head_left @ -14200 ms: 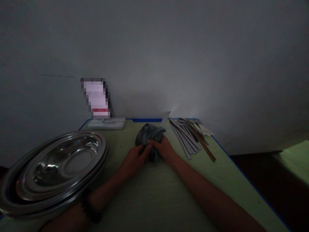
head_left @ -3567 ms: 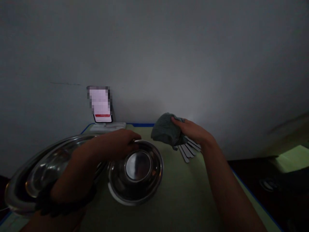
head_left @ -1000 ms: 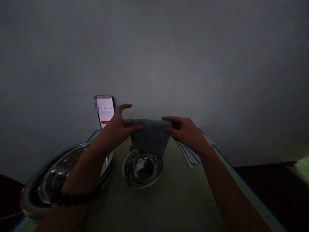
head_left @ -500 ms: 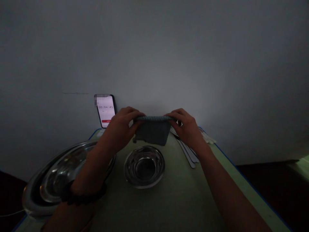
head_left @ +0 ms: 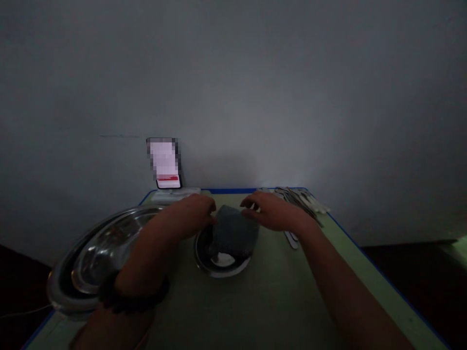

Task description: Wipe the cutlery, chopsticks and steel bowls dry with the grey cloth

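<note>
A grey-blue cloth (head_left: 235, 231) lies partly in and over the small steel bowl (head_left: 223, 272), covering its far and right side. My left hand (head_left: 195, 211) is just left of the cloth, its thumb and fingers apart and holding nothing. Beside the cloth's upper right corner, my right hand (head_left: 272, 210) has its finger and thumb parted; the thumb may touch the fabric. A dark beaded bracelet (head_left: 133, 294) is on my left wrist.
Large nested steel basins (head_left: 62, 287) stand on the green table (head_left: 233, 316) at left. A phone (head_left: 166, 163) leans on the wall. Metal cutlery (head_left: 292, 239) and white items (head_left: 316, 203) lie behind my right arm.
The cloth, stretched between both hands beyond the bowl, has come down onto the bowl. Both hands have lowered and let go of its edge.
</note>
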The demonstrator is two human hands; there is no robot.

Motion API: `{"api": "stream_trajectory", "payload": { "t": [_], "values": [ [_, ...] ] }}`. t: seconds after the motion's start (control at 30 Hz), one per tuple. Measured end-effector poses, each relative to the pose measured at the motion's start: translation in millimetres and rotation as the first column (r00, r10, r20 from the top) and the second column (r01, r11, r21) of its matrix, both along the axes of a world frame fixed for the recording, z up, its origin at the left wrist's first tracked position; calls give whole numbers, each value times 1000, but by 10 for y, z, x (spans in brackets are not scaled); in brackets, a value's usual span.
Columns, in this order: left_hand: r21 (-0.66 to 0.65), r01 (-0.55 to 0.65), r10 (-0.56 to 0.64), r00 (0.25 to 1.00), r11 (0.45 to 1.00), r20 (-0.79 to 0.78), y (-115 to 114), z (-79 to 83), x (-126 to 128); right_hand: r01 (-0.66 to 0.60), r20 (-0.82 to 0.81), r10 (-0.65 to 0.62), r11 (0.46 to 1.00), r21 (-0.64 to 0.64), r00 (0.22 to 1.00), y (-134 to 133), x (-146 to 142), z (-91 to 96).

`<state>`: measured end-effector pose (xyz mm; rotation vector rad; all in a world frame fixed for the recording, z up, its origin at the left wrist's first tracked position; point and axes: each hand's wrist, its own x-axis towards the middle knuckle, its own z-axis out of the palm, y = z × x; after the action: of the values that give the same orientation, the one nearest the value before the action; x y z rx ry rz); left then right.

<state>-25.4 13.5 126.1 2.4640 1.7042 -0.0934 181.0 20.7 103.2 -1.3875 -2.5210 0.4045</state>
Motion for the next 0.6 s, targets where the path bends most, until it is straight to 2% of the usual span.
{"api": "stream_trajectory", "payload": {
  "t": [0.17, 0.33, 0.47, 0.6],
  "values": [
    [-7, -69, 67, 988, 998, -140, 30, -210, 85, 10, 175, -18, 999, 49, 984, -85, -385, -268],
    [14, -92, 93, 987, 996, -132, -69, -253, 266, 5, 195, -6, 1000, 4, 981, 4, -420, -482],
    [29, -86, 89, 991, 996, -102, -45, -286, 321, 35, 198, -34, 999, 1, 980, 83, -336, -525],
    [98, -67, 72, 996, 993, -45, 41, -272, 323, 80, 166, -87, 996, 47, 982, 142, -225, -442]
  ]
}}
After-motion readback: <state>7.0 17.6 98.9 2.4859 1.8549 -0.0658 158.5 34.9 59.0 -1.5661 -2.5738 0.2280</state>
